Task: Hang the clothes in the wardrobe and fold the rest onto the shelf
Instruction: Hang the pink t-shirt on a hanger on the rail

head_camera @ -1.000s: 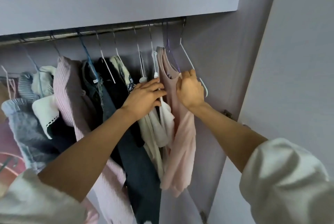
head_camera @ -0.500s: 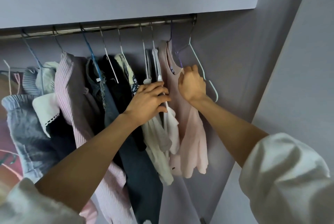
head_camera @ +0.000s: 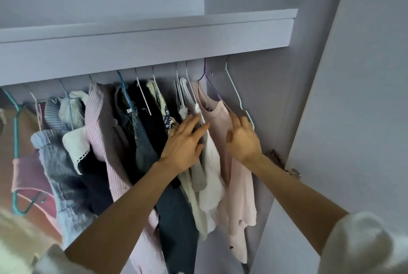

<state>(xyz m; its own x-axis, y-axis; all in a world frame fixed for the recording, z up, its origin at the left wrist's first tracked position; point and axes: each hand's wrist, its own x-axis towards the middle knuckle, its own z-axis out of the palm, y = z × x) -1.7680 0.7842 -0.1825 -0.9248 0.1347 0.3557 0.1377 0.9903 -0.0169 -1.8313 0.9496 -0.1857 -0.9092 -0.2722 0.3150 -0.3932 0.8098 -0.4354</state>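
Wardrobe (head_camera: 260, 101): lilac-grey inside, open, seen from below and in front.
Shelf (head_camera: 154, 37): runs across the top, thick front edge; rail hidden behind that edge, only hanger hooks showing under it.
Door (head_camera: 362, 97): open at right, metal hinge (head_camera: 274, 156) at its inner edge.
Clothes: packed row on hangers, left to right.
Teal hanger (head_camera: 16, 141): far left, carrying a mauve garment (head_camera: 28, 174).
Grey-blue garment (head_camera: 59, 163): next along, white lace-edged piece (head_camera: 76, 145) just beside it.
Striped shirt (head_camera: 99, 132): pink and white, hangs long, lower part passing behind left forearm.
Dark clothes (head_camera: 145, 141): denim and black pieces in the middle, one on a blue hanger (head_camera: 123, 88).
White top (head_camera: 212, 163): right of centre, grey piece (head_camera: 198, 176) touching it at the front.
Pink top (head_camera: 240, 196): last garment on the right, on a purple hanger (head_camera: 212, 83), hangs free below.
Empty hanger (head_camera: 238, 94): pale wire, rightmost, just beside pink top, bare.
Left hand (head_camera: 183, 143): fingers straight and spread, palm flat against white top and dark clothes, nothing gripped.
Right hand (head_camera: 242, 139): fingers loosely spread, resting on shoulder of pink top, fingertips near lower bend of empty hanger; contact with hanger cannot tell.
Sleeves: white, both pushed up, at bottom corners.
Gap: narrow strip of pink top showing between the two hands.
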